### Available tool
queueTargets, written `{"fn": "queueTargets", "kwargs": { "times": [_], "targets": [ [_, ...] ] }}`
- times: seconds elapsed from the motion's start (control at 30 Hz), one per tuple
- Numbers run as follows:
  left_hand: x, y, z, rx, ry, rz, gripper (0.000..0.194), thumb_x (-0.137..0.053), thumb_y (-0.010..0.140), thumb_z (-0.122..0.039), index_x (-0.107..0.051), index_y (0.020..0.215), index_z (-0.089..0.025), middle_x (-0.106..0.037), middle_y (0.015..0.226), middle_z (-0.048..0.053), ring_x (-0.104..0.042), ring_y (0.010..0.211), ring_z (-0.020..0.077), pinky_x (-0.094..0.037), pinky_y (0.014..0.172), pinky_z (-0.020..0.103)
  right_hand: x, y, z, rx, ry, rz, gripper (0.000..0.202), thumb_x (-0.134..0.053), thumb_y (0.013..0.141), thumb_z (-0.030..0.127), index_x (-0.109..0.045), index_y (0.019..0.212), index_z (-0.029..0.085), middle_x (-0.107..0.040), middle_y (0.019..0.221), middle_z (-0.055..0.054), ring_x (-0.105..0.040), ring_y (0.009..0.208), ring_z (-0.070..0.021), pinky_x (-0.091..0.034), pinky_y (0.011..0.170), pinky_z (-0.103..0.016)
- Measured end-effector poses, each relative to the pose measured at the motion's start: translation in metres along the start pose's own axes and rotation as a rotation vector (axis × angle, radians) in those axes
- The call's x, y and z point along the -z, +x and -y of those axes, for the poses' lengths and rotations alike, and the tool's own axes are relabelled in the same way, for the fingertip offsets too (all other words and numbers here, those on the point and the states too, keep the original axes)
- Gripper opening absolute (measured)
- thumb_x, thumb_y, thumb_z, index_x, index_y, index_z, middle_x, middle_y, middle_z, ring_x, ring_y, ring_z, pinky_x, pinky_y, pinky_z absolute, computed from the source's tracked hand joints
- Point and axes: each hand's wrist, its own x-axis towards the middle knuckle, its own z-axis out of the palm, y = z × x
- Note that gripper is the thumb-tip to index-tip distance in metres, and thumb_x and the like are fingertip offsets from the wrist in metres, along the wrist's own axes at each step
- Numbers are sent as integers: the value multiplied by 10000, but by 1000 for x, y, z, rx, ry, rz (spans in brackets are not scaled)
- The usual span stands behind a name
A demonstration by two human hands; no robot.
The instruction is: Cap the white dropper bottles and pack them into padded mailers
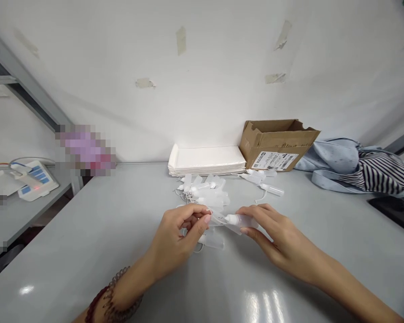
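My right hand (275, 233) grips a small translucent bottle (244, 220) with a white cap, its tip pointing left. Close to that tip, my left hand (184, 229) has thumb and index finger pinched together at a thin white strap or tube; exactly what lies between the fingertips is too small to tell. Behind and between the hands lies a pile of similar clear bottles (208, 195) with thin straps. One bottle (213, 241) rests just below the pile, near my left fingertips. Several more, among them a bottle (272, 189), lie farther back on the right.
On the grey table (121, 233), a stack of white padded envelopes (206, 160) stands against the wall. Beside it is an open cardboard box (277, 146). Blue and striped cloth (343, 166) and a black phone (395, 213) lie at the right. A white device (38, 181) sits far left.
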Motion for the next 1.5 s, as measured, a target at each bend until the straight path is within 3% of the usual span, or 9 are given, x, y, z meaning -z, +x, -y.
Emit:
{"fn": "queueTargets", "kwargs": {
  "times": [0.3, 0.5, 0.63, 0.9, 1.5],
  "targets": [
    [3, -1, 0, 1, 10, 3, 192, -513, 872, -296, -625, 814, -151, -589, 642, 13, -499, 532, 101, -414, 455, 197, 1, 0, 11, 68, -20, -12, 220, -401, 939, 156, -452, 1151, 186, -646, 932, -83, -594, 782, -203, -485, 667, -341],
    [3, -2, 0, -78, -27, 12, 197, -480, 894, -221, -637, 798, -151, -604, 646, 4, -489, 516, 76, -379, 428, 159, 2, 0, 13, 70, -5, -17, 221, -400, 940, 156, -455, 1153, 183, -647, 921, -84, -594, 786, -205, -473, 659, -338],
    [2, 0, 0, -71, -158, 90, 169, -519, 884, -199, -675, 839, -152, -624, 661, 0, -495, 509, 63, -435, 484, 164, 2, -1, 13, 59, 34, -6, 213, -408, 942, 152, -444, 1151, 172, -636, 921, -82, -581, 781, -203, -464, 669, -341],
    [0, 0, -2, 28, -394, 117, 106, -601, 832, -157, -695, 783, -153, -636, 629, -2, -541, 517, 74, -478, 514, 188, 4, -3, 16, 89, 47, -31, 218, -408, 941, 136, -429, 1156, 164, -627, 907, -81, -571, 761, -196, -446, 657, -332],
    [2, -2, -2, -26, -313, 151, 125, -568, 858, -155, -691, 842, -145, -629, 656, 5, -555, 552, 85, -482, 538, 201, 6, -2, 18, 125, 22, -27, 212, -402, 938, 134, -439, 1146, 145, -629, 873, -78, -563, 722, -186, -435, 669, -339]
  ]
}}
